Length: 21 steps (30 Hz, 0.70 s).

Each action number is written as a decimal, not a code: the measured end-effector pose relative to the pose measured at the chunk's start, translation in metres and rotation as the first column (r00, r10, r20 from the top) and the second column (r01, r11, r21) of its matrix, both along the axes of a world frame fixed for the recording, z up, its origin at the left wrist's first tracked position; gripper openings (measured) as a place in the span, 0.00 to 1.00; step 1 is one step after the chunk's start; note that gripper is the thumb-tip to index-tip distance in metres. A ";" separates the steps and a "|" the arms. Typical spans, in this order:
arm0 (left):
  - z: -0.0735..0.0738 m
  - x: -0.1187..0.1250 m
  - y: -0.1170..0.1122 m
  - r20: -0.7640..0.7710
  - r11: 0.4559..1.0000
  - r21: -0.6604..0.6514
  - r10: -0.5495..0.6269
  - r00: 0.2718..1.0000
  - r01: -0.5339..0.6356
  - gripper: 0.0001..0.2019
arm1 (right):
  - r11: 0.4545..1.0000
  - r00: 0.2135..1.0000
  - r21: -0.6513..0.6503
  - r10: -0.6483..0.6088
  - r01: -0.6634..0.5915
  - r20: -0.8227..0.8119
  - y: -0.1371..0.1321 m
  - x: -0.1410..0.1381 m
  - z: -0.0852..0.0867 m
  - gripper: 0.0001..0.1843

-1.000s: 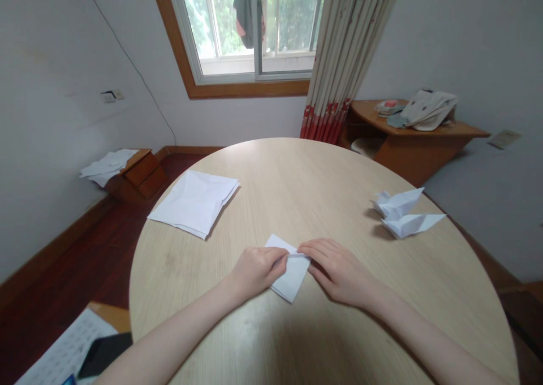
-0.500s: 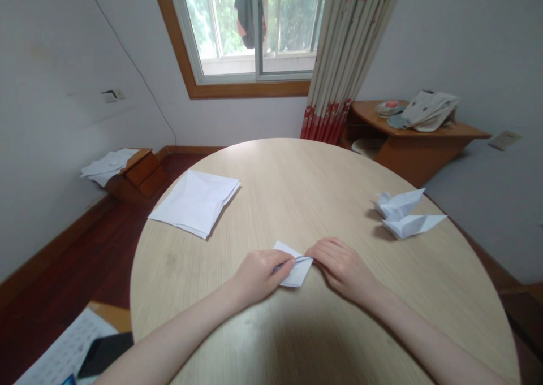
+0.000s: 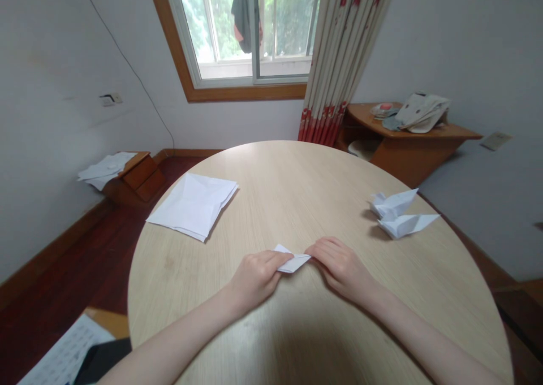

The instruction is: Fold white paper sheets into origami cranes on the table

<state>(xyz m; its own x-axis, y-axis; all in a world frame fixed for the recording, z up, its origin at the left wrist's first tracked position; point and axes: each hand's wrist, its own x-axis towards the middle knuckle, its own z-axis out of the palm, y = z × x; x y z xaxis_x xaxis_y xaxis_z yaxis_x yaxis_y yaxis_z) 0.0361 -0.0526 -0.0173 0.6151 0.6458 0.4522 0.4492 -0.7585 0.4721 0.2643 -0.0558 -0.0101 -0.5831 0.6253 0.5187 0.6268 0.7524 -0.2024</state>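
Between my two hands, close to the middle of the round table point(image 3: 271, 187), is a small folded white paper point(image 3: 293, 263). My left hand point(image 3: 261, 272) is closed on its left part, thumb and fingers pinching it and covering that side. At the paper's right corner, the fingertips of my right hand point(image 3: 337, 263) are pressed together on it. Off to the right stand two folded paper figures point(image 3: 401, 224) with pointed ends. A stack of white paper sheets point(image 3: 195, 204) lies at the left of the table.
Behind the table are a window point(image 3: 250, 29) and a patterned curtain point(image 3: 335, 63). A wooden desk point(image 3: 419, 147) with a white bag point(image 3: 424, 112) stands at the right back. At lower left are a printed sheet point(image 3: 63, 351) and a dark flat object point(image 3: 104, 359).
The folded paper's near part, which hung toward me, is now turned up, so the paper looks narrower. Both hands keep nearly the same places. The whole view has shifted slightly.
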 end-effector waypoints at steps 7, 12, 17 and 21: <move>0.012 0.007 -0.003 0.197 0.937 -0.346 0.117 0.973 -0.043 0.13 | 0.998 0.998 -0.053 -0.042 0.039 -0.052 -0.004 -0.003 0.007 0.12; 0.015 0.013 -0.003 0.214 0.719 -0.690 0.313 0.925 -0.084 0.09 | 0.995 0.996 -0.047 -0.085 0.083 -0.041 -0.006 -0.007 0.012 0.12; 0.007 0.013 0.002 0.260 0.598 -0.800 0.414 0.872 -0.046 0.11 | 0.993 0.993 0.012 -0.117 0.117 0.005 -0.005 -0.007 0.009 0.14; 0.002 0.011 0.009 0.240 0.550 -0.830 0.507 0.828 -0.096 0.12 | 0.999 0.998 0.006 -0.051 0.051 0.033 -0.005 -0.007 0.005 0.22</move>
<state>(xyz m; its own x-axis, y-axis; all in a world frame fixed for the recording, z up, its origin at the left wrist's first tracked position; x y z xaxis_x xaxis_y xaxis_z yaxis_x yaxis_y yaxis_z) 0.0470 -0.0439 -0.0149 0.1972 0.9672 -0.1600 0.1835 0.1239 0.9752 0.2573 -0.0611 -0.0049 -0.5670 0.6522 0.5031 0.6708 0.7201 -0.1774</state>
